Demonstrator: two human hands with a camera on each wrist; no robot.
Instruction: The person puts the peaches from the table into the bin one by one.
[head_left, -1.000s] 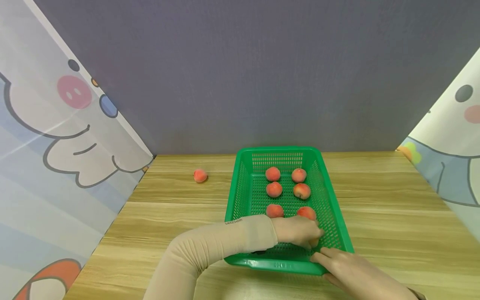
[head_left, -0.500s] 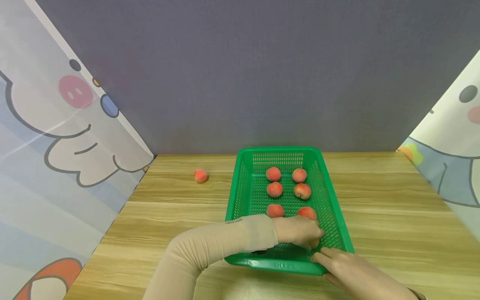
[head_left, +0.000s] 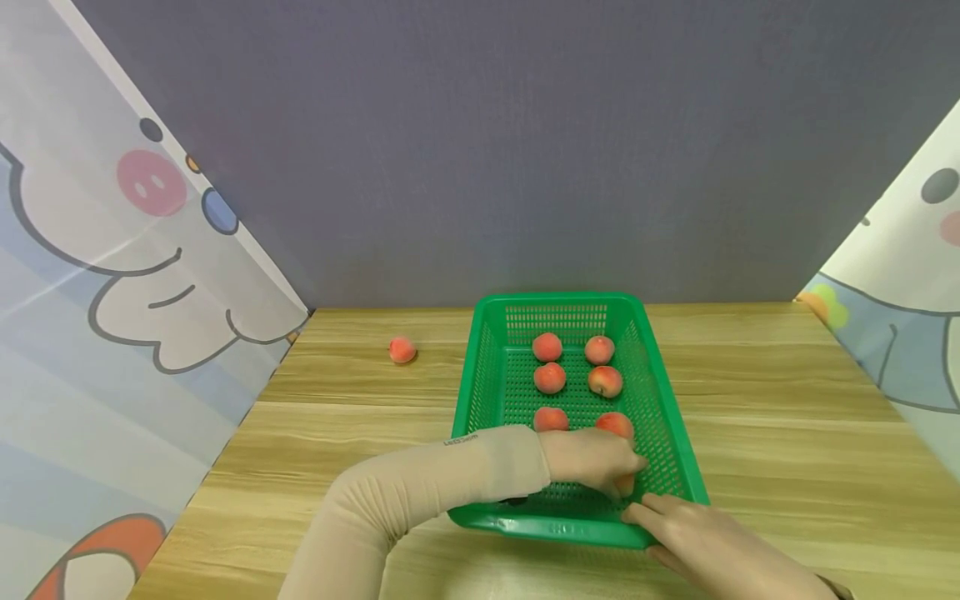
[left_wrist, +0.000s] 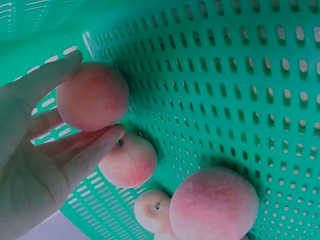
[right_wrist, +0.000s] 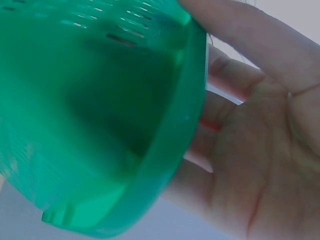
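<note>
A green plastic basket (head_left: pixel 467 392) with slotted walls stands on the table, several peaches inside it in two rows. My left hand (head_left: pixel 597 460) reaches across its near part, thumb and fingers around a peach (left_wrist: pixel 93 96) low in the near right corner. In the head view the hand mostly hides that peach. Just beyond it sits another peach (head_left: pixel 615 425), with a further one (head_left: pixel 551 419) to its left. At the near right corner, my right hand (head_left: pixel 693 529) grips the basket's rim (right_wrist: pixel 192 115), thumb over the top and fingers outside.
One loose peach (head_left: pixel 402 350) lies on the wooden table (head_left: pixel 360 417), left of the basket. A grey panel (head_left: pixel 480 150) rises behind the table. Cartoon-printed sheets (head_left: pixel 60 350) flank it on both sides. My left sleeve (head_left: pixel 450 475) passes over the basket's near left rim.
Almost nothing differs. My left forearm has shifted very slightly left; both hands keep their holds, and the peaches stay in place.
</note>
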